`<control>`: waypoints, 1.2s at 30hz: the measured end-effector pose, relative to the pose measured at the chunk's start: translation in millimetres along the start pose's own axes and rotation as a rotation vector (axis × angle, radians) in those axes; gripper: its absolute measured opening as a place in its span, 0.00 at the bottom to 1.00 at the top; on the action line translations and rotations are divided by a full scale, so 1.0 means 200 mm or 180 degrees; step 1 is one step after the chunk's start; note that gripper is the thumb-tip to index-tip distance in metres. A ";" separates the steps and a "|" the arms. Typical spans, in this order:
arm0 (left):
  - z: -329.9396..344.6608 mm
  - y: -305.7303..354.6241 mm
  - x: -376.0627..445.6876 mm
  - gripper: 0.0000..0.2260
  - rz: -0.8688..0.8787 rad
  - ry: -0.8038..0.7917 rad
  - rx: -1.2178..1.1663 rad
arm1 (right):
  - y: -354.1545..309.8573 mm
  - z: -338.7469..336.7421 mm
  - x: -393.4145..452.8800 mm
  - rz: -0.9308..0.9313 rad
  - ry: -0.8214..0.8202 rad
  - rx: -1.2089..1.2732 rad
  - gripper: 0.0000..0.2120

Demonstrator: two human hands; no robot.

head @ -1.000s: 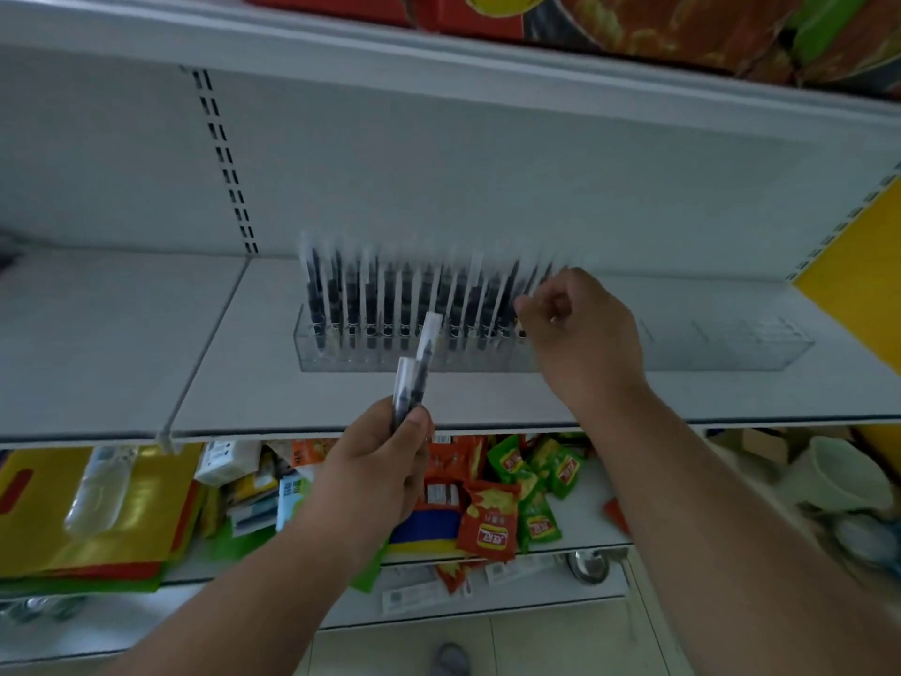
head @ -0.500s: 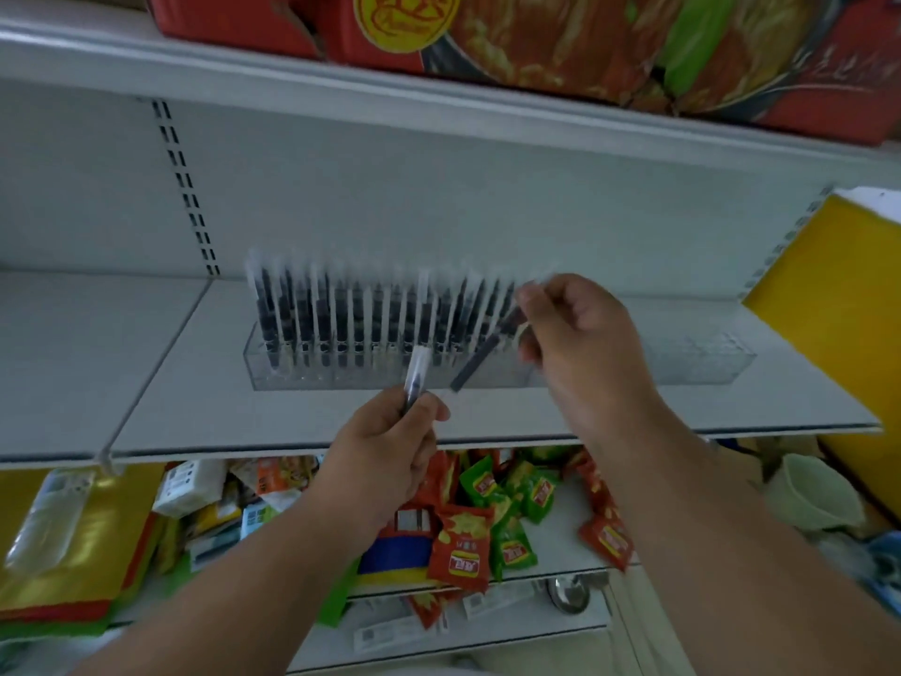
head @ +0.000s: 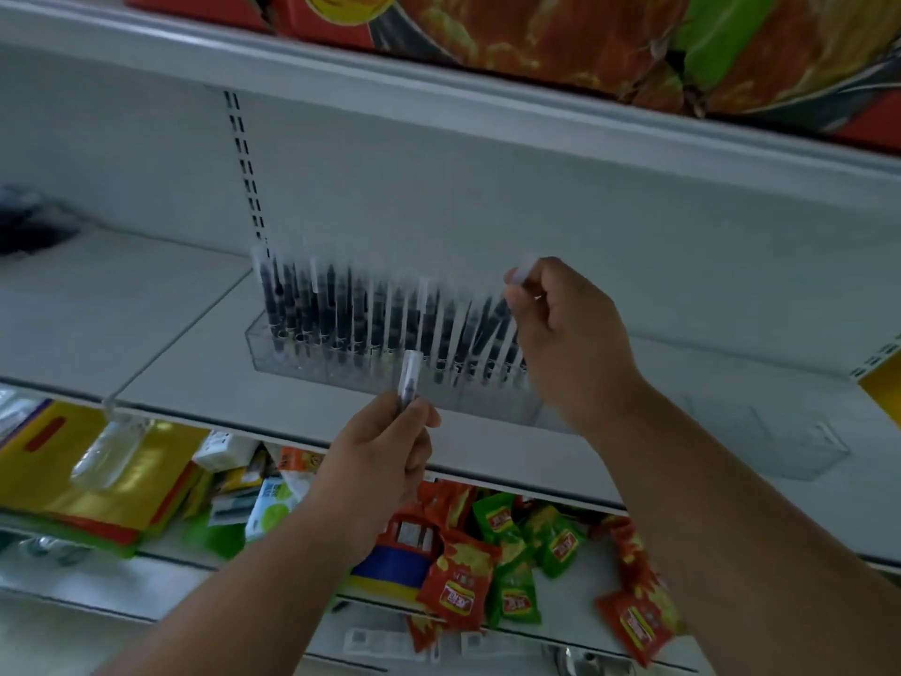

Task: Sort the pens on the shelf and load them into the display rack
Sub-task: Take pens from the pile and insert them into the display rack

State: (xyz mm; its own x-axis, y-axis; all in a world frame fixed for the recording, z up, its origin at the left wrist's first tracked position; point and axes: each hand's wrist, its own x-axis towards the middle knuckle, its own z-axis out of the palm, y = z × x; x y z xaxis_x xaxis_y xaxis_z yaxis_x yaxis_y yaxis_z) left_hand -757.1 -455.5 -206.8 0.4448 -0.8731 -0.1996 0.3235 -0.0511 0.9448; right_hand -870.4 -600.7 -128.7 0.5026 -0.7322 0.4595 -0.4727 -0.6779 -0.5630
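Observation:
A clear plastic display rack [head: 273, 356] stands on the white shelf [head: 195, 378], its left part filled with several upright black pens [head: 341, 309] with clear caps. My left hand [head: 375, 461] is below the rack's front and grips one pen [head: 408, 378] upright, cap up. My right hand [head: 570, 344] is at the right end of the pen row, fingers closed on another pen [head: 519, 275] whose clear cap sticks out above my fingers. The lower part of that pen is hidden among the racked pens. The rack's right part [head: 804, 446] holds no pens.
Red and green snack packets [head: 487, 568] and yellow bags [head: 83, 475] lie on the shelf below. A red box [head: 536, 36] sits on the shelf above. A dark object [head: 29, 222] lies at the far left. A yellow panel [head: 885, 387] is at the right.
My right hand took a pen from my left hand, which went from two pens to one, and raised it to the right end of the row. The camera shifted.

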 end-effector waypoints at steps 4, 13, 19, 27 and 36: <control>0.03 -0.02 -0.04 0.13 0.0000 0.0058 -0.0149 | 0.02 0.03 -0.01 -0.0178 -0.0595 -0.0542 0.09; 0.00 0.04 0.00 0.13 0.0095 -0.0206 0.0267 | 0.03 0.10 -0.01 0.0210 -0.0701 -0.0931 0.10; -0.11 0.08 0.02 0.11 0.0150 -0.0354 0.0484 | 0.02 0.16 -0.11 0.0742 -0.0499 -0.0910 0.09; -0.20 0.08 0.05 0.09 0.0966 -0.0481 0.2306 | -0.27 0.19 -0.31 0.0915 -0.0389 0.0622 0.10; -0.12 0.07 0.02 0.05 0.1691 -0.0843 0.2897 | -0.27 0.08 -0.39 0.1078 0.0556 0.1381 0.06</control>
State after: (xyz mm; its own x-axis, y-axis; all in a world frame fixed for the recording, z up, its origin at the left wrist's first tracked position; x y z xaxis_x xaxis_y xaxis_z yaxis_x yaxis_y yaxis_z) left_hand -731.6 -448.6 -200.8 0.1155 -0.9611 0.2509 -0.6459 0.1192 0.7541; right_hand -871.8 -506.4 -145.7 0.2307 -0.9287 0.2904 -0.2278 -0.3417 -0.9118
